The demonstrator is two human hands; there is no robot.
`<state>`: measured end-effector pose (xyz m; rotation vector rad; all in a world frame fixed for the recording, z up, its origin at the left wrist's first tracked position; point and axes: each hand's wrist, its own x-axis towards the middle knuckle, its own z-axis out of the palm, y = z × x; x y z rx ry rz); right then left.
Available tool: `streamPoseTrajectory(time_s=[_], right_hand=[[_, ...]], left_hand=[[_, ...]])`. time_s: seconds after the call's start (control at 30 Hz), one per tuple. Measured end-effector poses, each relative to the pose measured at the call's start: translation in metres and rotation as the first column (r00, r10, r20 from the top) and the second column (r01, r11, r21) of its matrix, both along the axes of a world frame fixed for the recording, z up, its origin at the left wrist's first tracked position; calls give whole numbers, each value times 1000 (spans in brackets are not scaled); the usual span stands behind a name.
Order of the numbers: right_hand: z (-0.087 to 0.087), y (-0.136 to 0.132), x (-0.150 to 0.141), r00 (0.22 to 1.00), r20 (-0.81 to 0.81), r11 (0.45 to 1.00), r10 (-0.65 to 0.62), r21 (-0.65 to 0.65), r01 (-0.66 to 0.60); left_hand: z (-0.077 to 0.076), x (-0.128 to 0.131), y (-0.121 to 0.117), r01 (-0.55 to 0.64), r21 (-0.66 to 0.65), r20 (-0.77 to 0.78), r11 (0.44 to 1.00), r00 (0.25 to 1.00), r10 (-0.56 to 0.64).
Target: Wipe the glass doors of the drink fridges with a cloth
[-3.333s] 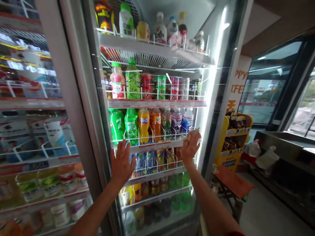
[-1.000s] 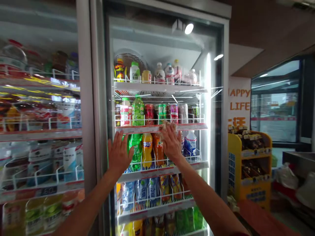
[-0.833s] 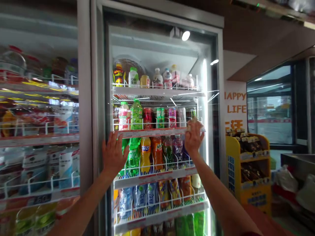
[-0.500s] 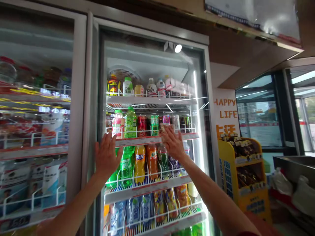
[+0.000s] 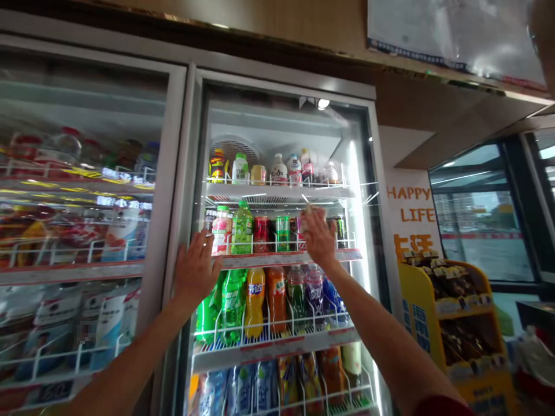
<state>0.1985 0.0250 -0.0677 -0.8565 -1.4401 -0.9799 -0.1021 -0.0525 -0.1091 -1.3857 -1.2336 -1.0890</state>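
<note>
My left hand (image 5: 196,267) lies flat with its fingers stretched up, over the left edge of a glass cooler door (image 5: 277,124). Nothing shows in it. Higher and to the right, my right hand (image 5: 321,238) presses a crumpled pale cloth (image 5: 313,211) against the glass; the fingers are somewhat blurred. Behind the pane, level with that hand, stand a green can (image 5: 282,232) and a red can (image 5: 261,234). A green bottle (image 5: 241,228) is on the same shelf. Lower down are a yellow bottle (image 5: 255,300) and an orange bottle (image 5: 276,297).
A second glass-fronted cooler (image 5: 177,138) with bottles and packs adjoins on the left. On the right stands a yellow display rack (image 5: 414,289) with packaged goods, below orange wall lettering (image 5: 410,193). A wooden overhang (image 5: 277,23) runs above.
My right hand has slid the cloth upward and slightly right across the glass. The left hand remains spread near the door's left edge. The view has shifted, so the cooler appears lower and further right.
</note>
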Motion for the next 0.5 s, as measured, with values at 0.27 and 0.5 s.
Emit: streamPoseTrajectory(time_s=[0.27, 0.5], right_hand=[[30, -7, -58, 993, 103, 998, 53, 23, -55], [67, -8, -68, 973, -197, 992, 118, -30, -126]], left_hand=[[10, -6, 5, -16, 38, -21, 999, 1000, 17], [25, -9, -16, 22, 133, -115, 991, 993, -6]])
